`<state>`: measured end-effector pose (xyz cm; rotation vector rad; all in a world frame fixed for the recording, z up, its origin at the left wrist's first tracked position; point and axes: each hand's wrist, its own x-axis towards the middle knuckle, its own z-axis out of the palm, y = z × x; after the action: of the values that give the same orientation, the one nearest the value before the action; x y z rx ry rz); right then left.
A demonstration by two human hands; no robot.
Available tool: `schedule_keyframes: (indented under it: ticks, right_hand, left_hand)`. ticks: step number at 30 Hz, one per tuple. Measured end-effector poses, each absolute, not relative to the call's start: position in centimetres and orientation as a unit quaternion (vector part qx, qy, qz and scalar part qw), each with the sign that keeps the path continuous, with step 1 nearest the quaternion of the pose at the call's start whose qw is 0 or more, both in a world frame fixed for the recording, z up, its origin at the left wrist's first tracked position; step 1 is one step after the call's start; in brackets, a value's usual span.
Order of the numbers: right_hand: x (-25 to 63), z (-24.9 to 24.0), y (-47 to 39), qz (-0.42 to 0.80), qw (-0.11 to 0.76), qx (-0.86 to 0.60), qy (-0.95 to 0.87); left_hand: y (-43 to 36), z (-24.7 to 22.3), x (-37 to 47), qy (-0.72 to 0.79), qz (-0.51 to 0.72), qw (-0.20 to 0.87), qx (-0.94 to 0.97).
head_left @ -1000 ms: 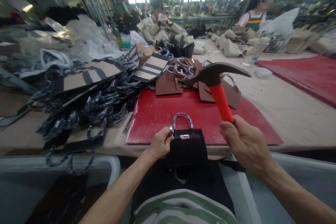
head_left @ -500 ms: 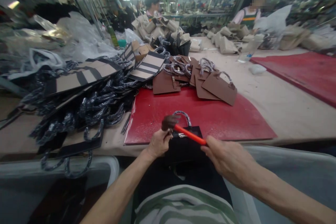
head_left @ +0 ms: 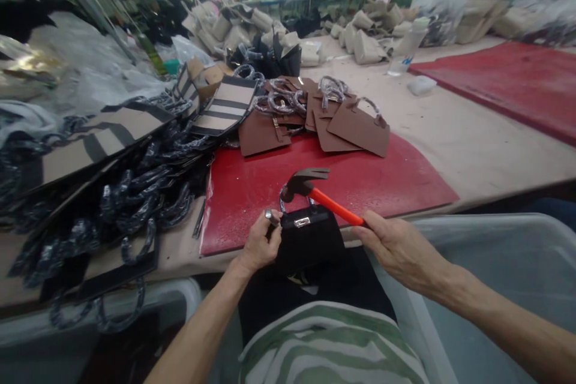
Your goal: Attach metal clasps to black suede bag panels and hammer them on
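Observation:
My right hand (head_left: 396, 246) is wrapped round the end of a claw hammer (head_left: 337, 206) with an orange-red handle. The hammer's dark head is over the wrapped handle of a black handbag panel (head_left: 310, 240). This panel has a silver metal clasp plate (head_left: 303, 222) near its top and hangs over the front edge of the red board (head_left: 252, 192). At the panel's upper left corner, my left hand (head_left: 261, 245) pinches a small, shiny metal piece (head_left: 270, 215), its exact kind unclear. The hammer head is apart from that piece.
Brown bag panels (head_left: 355, 126) with wrapped handles lie at the board's back. Black-and-beige panels (head_left: 103, 138) are heaped at left. Grey bins (head_left: 495, 264) stand below the table edge on both sides. A plastic bottle (head_left: 405, 51) and co-workers are farther back.
The hammer head, blurred by my left hand before, is now sharp, higher and farther right. The metal piece in my left fingers shows clearly. The view has shifted right and down.

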<state>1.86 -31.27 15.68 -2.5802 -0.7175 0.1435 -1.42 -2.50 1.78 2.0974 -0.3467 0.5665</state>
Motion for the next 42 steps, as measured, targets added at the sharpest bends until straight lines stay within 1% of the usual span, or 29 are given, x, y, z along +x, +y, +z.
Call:
schedule_keyframes:
  ticks: [2,3,7,10,13,18,21,23,26,28,30,33,34,35,38,39,40,42]
  right_hand:
    - [1.7,15.2,-31.4,0.052,0.224,-0.937,-0.262]
    - [1.7,15.1,-31.4,0.051,0.236,-0.935,-0.260]
    - [1.4,15.1,-31.4,0.040,0.340,-0.908,-0.239]
    - [1.2,14.7,-31.1,0.089,0.420,-0.874,-0.228]
    - [1.1,13.6,-30.5,0.142,0.449,-0.856,-0.212]
    - [1.4,11.9,-29.4,0.139,0.419,-0.873,-0.209]
    - [1.9,13.4,-29.1,0.117,0.371,-0.890,-0.238]
    - [2.2,15.7,-28.9,0.075,0.337,-0.899,-0.269]
    - [2.1,19.3,-28.3,-0.030,0.322,-0.893,-0.312]
    - [1.7,20.3,-27.8,-0.101,0.327,-0.877,-0.338]
    - [1.5,20.1,-27.5,-0.128,0.305,-0.865,-0.377]
    - [1.5,18.9,-27.4,-0.088,0.210,-0.879,-0.419]
    - [1.6,18.7,-27.4,-0.072,0.191,-0.885,-0.419]
    - [1.6,18.7,-27.5,-0.064,0.190,-0.888,-0.413]
    - [1.3,19.3,-27.6,-0.085,0.255,-0.885,-0.381]
    - [1.2,19.4,-27.6,-0.089,0.262,-0.885,-0.374]
    - [1.1,19.4,-27.6,-0.082,0.251,-0.890,-0.371]
    - [1.2,19.1,-27.7,-0.034,0.199,-0.908,-0.367]
  left_hand:
    - [-2.4,1.6,-1.5,-0.132,0.222,0.470,0.844]
    - [-2.3,1.6,-1.5,-0.132,0.214,0.473,0.845]
    - [-2.6,1.7,-1.6,-0.125,0.209,0.488,0.838]
    - [-2.8,1.7,-1.6,-0.099,0.228,0.501,0.829]
    - [-2.8,1.8,-1.5,-0.083,0.215,0.502,0.834]
    - [-2.8,1.6,-1.4,-0.095,0.209,0.493,0.839]
    - [-3.1,1.3,-1.6,-0.103,0.232,0.480,0.840]
    - [-3.3,1.2,-1.7,-0.102,0.240,0.477,0.839]
    - [-3.4,1.4,-1.8,-0.097,0.243,0.485,0.834]
    - [-3.5,1.5,-1.7,-0.092,0.245,0.491,0.831]
    - [-3.4,1.5,-1.7,-0.093,0.248,0.488,0.832]
    - [-3.4,1.4,-1.6,-0.093,0.260,0.474,0.836]
    - [-3.4,1.4,-1.6,-0.093,0.262,0.472,0.837]
    - [-3.3,1.3,-1.6,-0.093,0.261,0.473,0.836]
    - [-3.2,1.4,-1.6,-0.101,0.249,0.482,0.834]
    - [-3.2,1.4,-1.6,-0.103,0.247,0.483,0.834]
    - [-3.2,1.4,-1.6,-0.105,0.246,0.483,0.834]
    - [-3.1,1.3,-1.6,-0.106,0.242,0.479,0.837]
